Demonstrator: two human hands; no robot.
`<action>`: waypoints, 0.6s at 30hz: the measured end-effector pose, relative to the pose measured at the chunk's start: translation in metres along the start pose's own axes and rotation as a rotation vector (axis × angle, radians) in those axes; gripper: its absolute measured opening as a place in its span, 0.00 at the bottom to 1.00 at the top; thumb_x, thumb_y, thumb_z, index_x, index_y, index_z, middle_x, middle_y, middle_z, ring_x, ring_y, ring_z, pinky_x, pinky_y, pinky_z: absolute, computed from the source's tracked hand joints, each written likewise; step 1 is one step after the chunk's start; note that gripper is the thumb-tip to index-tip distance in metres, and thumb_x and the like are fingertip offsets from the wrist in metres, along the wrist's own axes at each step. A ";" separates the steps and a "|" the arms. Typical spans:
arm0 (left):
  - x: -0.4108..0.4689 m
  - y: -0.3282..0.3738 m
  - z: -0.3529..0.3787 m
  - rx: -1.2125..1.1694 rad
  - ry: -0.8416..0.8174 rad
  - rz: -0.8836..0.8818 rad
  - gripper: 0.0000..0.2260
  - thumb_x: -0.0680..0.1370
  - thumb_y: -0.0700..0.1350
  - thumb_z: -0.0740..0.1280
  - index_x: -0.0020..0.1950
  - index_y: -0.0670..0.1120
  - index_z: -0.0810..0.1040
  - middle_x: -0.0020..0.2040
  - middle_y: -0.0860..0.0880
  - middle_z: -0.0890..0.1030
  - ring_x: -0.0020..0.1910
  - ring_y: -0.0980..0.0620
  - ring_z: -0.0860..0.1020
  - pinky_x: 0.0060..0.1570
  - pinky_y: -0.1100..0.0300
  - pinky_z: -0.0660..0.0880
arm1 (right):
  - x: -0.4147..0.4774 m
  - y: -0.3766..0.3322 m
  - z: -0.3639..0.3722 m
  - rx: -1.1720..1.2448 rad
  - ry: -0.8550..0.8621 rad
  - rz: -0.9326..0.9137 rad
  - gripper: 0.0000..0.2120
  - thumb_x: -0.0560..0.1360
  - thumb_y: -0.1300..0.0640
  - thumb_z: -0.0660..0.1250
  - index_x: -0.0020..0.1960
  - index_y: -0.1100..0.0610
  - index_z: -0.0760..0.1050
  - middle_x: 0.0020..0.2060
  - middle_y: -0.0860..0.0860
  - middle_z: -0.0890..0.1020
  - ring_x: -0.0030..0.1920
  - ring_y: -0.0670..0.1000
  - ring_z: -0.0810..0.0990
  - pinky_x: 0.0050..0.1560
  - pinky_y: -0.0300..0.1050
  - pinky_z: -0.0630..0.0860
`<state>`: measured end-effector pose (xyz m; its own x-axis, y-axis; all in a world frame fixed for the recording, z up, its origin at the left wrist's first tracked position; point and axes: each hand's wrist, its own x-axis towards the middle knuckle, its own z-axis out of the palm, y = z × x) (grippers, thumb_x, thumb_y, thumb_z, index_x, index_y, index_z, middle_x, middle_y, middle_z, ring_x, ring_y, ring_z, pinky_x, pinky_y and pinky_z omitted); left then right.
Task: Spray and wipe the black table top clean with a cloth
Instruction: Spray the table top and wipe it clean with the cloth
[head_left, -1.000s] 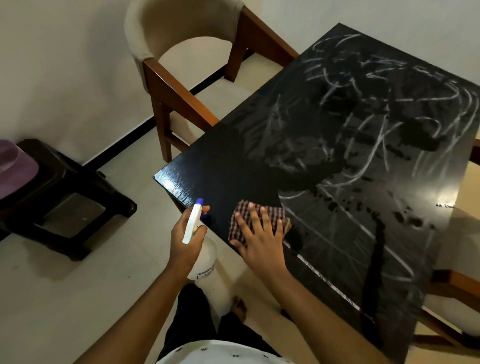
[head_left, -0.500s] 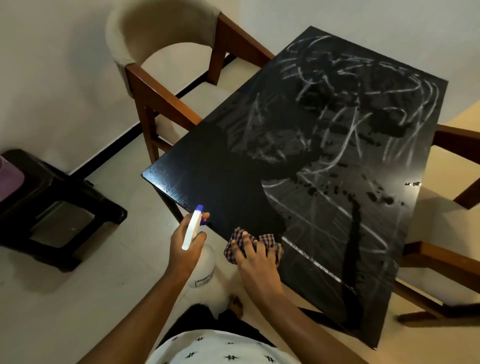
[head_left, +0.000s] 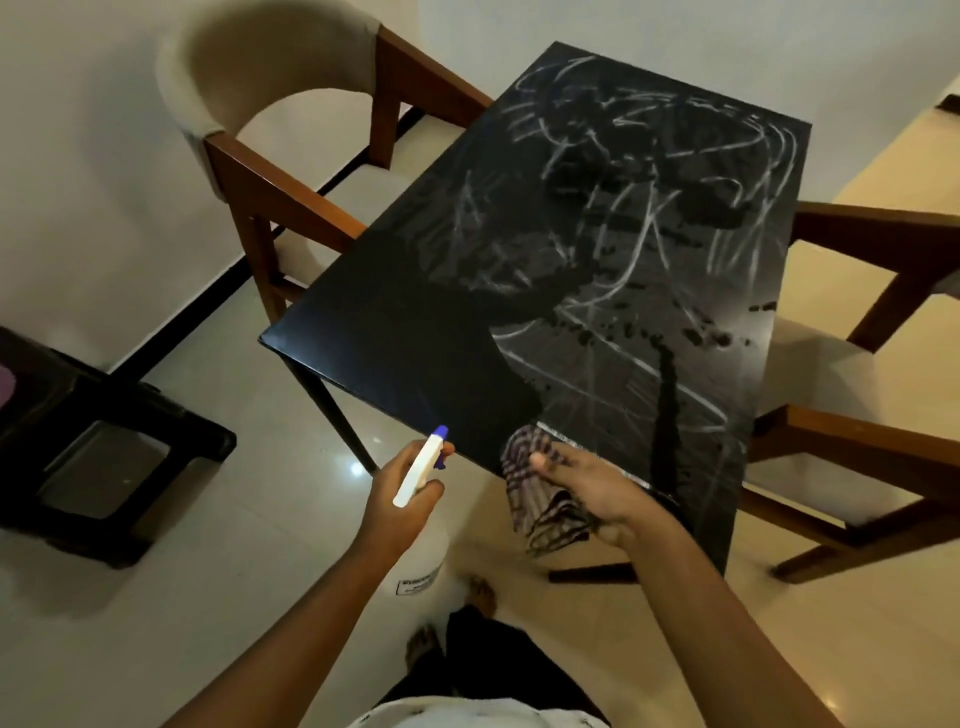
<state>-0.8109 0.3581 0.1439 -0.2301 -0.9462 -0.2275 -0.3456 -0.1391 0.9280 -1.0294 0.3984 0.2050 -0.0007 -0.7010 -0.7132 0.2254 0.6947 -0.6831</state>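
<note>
The black table top (head_left: 415, 332) carries white scribbles and dark wet blotches over its far and right parts; its near left area is plain black. My left hand (head_left: 400, 499) grips a white spray bottle (head_left: 418, 540) with a blue nozzle, held off the table's near edge. My right hand (head_left: 592, 493) holds a checked cloth (head_left: 535, 483) at the near edge; the cloth hangs down off the edge, crumpled.
A wooden chair with a cream back (head_left: 270, 78) stands at the table's left side. Another wooden chair (head_left: 857, 415) stands at the right. A dark low stool (head_left: 104, 441) sits on the tiled floor at left. My feet are below the table edge.
My right hand has dragged the cloth toward me, off the table's near edge, where it now hangs. The view has pulled back. My left hand still holds the bottle.
</note>
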 end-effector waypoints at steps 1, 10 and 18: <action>-0.004 0.002 0.005 0.007 -0.014 -0.001 0.17 0.75 0.35 0.67 0.64 0.45 0.75 0.54 0.47 0.80 0.48 0.51 0.80 0.38 0.72 0.76 | -0.006 0.001 -0.011 0.146 0.013 -0.005 0.13 0.77 0.57 0.65 0.61 0.58 0.76 0.53 0.59 0.83 0.48 0.55 0.84 0.47 0.47 0.81; -0.027 0.033 0.068 0.089 -0.080 -0.018 0.17 0.76 0.37 0.67 0.63 0.49 0.73 0.54 0.50 0.79 0.50 0.53 0.79 0.48 0.66 0.77 | -0.032 -0.025 -0.112 0.669 0.182 -0.184 0.21 0.77 0.45 0.63 0.60 0.61 0.77 0.46 0.58 0.85 0.43 0.57 0.85 0.37 0.51 0.82; -0.037 0.046 0.126 0.181 0.180 -0.119 0.05 0.74 0.40 0.69 0.50 0.45 0.80 0.41 0.46 0.81 0.38 0.49 0.79 0.40 0.59 0.76 | -0.026 -0.049 -0.179 0.640 0.159 -0.250 0.20 0.77 0.45 0.63 0.60 0.59 0.78 0.56 0.59 0.82 0.56 0.59 0.80 0.61 0.60 0.74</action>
<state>-0.9334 0.4235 0.1576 -0.0180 -0.9652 -0.2607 -0.5209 -0.2135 0.8265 -1.2150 0.4116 0.2282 -0.2583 -0.7615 -0.5945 0.7287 0.2504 -0.6374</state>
